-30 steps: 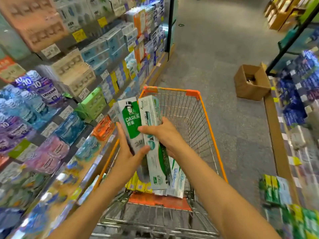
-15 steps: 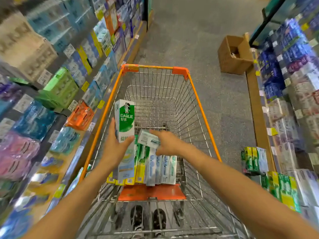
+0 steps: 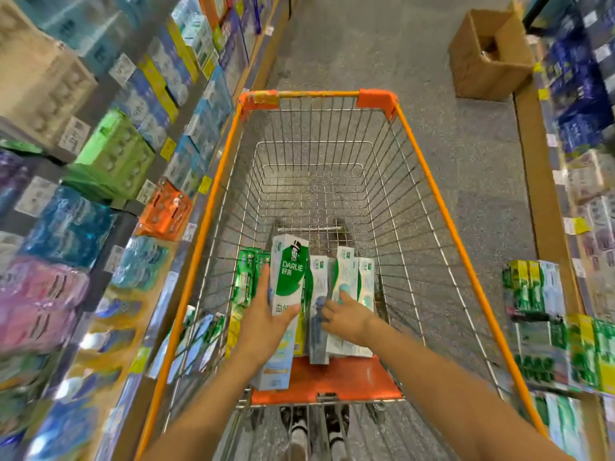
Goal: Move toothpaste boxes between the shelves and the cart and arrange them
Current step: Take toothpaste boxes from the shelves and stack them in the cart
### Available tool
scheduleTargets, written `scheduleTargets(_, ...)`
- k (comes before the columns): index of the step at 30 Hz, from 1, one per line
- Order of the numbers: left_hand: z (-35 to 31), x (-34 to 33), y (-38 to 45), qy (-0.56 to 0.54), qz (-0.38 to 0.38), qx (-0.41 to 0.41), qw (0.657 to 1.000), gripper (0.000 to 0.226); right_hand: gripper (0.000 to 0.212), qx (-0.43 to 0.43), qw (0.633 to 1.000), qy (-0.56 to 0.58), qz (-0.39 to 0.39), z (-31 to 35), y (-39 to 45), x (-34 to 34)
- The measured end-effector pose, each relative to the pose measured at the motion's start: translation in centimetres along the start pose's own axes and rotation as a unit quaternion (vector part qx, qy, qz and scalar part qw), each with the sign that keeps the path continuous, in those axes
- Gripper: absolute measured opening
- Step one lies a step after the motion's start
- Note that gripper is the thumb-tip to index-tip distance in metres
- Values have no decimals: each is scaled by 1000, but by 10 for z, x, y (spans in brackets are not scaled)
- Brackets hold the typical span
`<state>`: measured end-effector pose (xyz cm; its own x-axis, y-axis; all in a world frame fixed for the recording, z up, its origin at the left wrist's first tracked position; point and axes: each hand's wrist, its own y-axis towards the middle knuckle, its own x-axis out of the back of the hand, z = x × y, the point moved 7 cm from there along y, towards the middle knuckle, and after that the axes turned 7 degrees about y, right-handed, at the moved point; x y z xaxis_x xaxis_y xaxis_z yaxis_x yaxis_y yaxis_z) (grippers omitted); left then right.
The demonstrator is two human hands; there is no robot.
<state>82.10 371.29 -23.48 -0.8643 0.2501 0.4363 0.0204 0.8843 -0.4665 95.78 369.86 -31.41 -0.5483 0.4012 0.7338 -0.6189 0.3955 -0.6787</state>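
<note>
Left hand (image 3: 266,322) grips a white and green Darlie toothpaste box (image 3: 286,294) from its left side, thumb across the front face and fingers curled behind it, holding the box upright and tilted slightly, above the near end of the cart (image 3: 429,181). Just to the right, the right hand (image 3: 346,314) lies with its fingers extended and spread on the faces of the pale toothpaste boxes (image 3: 346,287) that are packed side by side in the near end of the basket; it presses on them and is not curled round any one of them. Left of the held box, touching the same row, stand green toothpaste boxes (image 3: 248,281), with yellow box ends showing below them. All these boxes sit just ahead of the orange child-seat flap (image 3: 332,380) at the handle end; the far part of the wire basket shows only bare mesh. Beyond the orange rim, on the left, shelves (image 3: 139,168) carry blurred packs in green, orange, blue and pink with price tags along their edges. On the right, a lower shelf (image 3: 539,294) holds more green and yellow boxes, and a brown cardboard carton (image 3: 489,58) stands open on the grey floor near the far right corner of the cart. Below the cart, the person's shoes (image 3: 312,427) show through the wire.
</note>
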Motion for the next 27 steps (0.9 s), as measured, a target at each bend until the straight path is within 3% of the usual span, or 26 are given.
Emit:
scheduleTargets(4, 14, -7, 8, -1, 5, 17, 1000, 91, 42, 30, 995, -93, -31, 12, -1, -8)
scheduleTargets(8, 19, -19, 12, 5, 8, 38, 999, 91, 41, 56, 992, -76, -83, 17, 4, -15)
scheduleTargets(12, 14, -34, 16, 15, 15, 42, 999, 88, 42, 2, 992, 91, -83, 6, 8, -19)
scheduleTargets(14, 13, -38, 16, 41, 12, 42, 998, 89, 49, -37, 969, 211, -124, -1, 1, -5)
scheduleTargets(15, 12, -39, 16, 57, 7, 44, 997, 91, 50, -94, 923, 338, -160, -14, -6, 6)
scheduleTargets(16, 9, -40, 15, 71, -1, 46, 996, 94, 45, -169, 851, 458, -194, -31, -17, 16)
scheduleTargets(18, 2, -43, 15, 86, -25, 57, 994, 99, 30, -253, 672, 641, -272, -52, -39, 35)
scheduleTargets(19, -2, -47, 15, 85, -32, 65, 994, 98, 31, -265, 577, 725, -268, -54, -44, 37)
scheduleTargets(20, -8, -52, 14, 83, -33, 73, 993, 94, 38, -261, 506, 785, -242, -52, -44, 40)
scheduleTargets(21, -11, -58, 15, 80, -32, 80, 993, 86, 45, -253, 474, 810, -235, -50, -44, 44)
scheduleTargets(23, -19, -71, 17, 88, -11, 66, 994, 61, 58, -274, 511, 772, -260, -56, -45, 49)
scheduleTargets(24, -22, -79, 18, 96, 9, 53, 994, 52, 74, -304, 515, 756, -265, -62, -45, 43)
scheduleTargets(26, -23, -95, 19, 80, 58, 25, 995, 55, 85, -344, 519, 736, -265, -74, -47, 30)
scheduleTargets(27, -22, -102, 18, 63, 83, 19, 994, 65, 78, -351, 522, 731, -264, -80, -50, 23)
